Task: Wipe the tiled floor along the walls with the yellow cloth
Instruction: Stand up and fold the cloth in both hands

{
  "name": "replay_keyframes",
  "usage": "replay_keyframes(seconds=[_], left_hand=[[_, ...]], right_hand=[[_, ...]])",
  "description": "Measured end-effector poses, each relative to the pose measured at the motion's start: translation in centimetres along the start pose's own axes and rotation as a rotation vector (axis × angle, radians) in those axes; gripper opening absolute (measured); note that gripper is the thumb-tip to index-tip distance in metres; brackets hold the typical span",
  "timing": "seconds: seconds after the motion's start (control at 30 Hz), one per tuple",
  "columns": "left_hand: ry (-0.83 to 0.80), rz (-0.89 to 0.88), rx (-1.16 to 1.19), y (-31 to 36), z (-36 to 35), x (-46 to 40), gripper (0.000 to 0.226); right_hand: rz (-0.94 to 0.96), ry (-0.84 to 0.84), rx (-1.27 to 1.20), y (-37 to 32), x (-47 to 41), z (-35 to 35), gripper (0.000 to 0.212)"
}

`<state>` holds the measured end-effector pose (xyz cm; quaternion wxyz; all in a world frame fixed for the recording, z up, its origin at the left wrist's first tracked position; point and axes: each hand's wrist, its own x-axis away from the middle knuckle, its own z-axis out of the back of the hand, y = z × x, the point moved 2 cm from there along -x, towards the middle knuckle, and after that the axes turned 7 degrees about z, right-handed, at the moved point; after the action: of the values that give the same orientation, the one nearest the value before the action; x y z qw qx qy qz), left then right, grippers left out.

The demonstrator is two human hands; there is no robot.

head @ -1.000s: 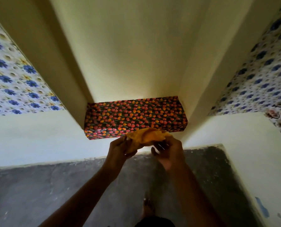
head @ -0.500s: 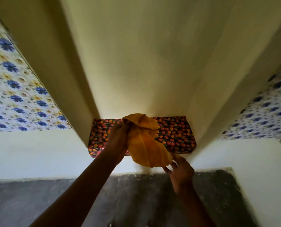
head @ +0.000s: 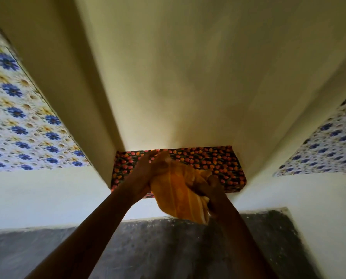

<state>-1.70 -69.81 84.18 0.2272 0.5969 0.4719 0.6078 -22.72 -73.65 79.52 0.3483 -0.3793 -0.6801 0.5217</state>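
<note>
Both hands grip the yellow cloth (head: 180, 196) in the air: left hand (head: 146, 178) at its top, right hand (head: 212, 195) bunching its lower side, probably refolding it. The dark floor (head: 148, 248) lies below them, untouched.

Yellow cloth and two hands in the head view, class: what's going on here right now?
A person holds the yellow cloth bunched between both hands, raised in front of a recessed shelf lined with red-and-orange floral paper. The left hand grips its upper part, and the right hand clutches the lower part. The dark floor below is not being touched, so wiping isn't under way.
</note>
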Motion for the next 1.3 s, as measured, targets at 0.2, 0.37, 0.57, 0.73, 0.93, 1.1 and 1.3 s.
replay_keyframes(seconds=[0.2,0.37,0.57,0.73,0.93,1.1,1.3], left_hand=[[-0.240,-0.113,-0.440,-1.2,4.0,-0.6,0.097],[-0.036,-0.296,-0.452,-0.4,4.8,-1.1,0.082],[-0.002,-0.394,-0.468,0.0,5.8,-1.1,0.066],[-0.004,-0.348,-0.579,-0.2,7.7,-2.5,0.052],[0.109,-0.416,-0.723,-1.4,10.1,-4.3,0.052],[0.151,-0.510,-0.893,-2.3,11.2,-5.8,0.031],[0.223,-0.499,-1.012,-3.8,12.2,-8.3,0.025]], right_hand=[[0.009,0.108,-0.054,0.9,-1.3,-0.4,0.048],[-0.175,0.015,-0.185,2.8,-1.4,-3.2,0.074],[-0.155,0.294,-0.225,2.8,-1.4,-6.4,0.051],[-0.083,0.308,-0.306,5.2,-2.7,-7.1,0.116],[0.080,0.443,-0.099,5.9,-3.7,-7.3,0.125],[0.074,0.243,0.518,6.5,-4.9,-8.5,0.061],[0.050,0.309,0.913,6.0,-6.9,-7.8,0.031]])
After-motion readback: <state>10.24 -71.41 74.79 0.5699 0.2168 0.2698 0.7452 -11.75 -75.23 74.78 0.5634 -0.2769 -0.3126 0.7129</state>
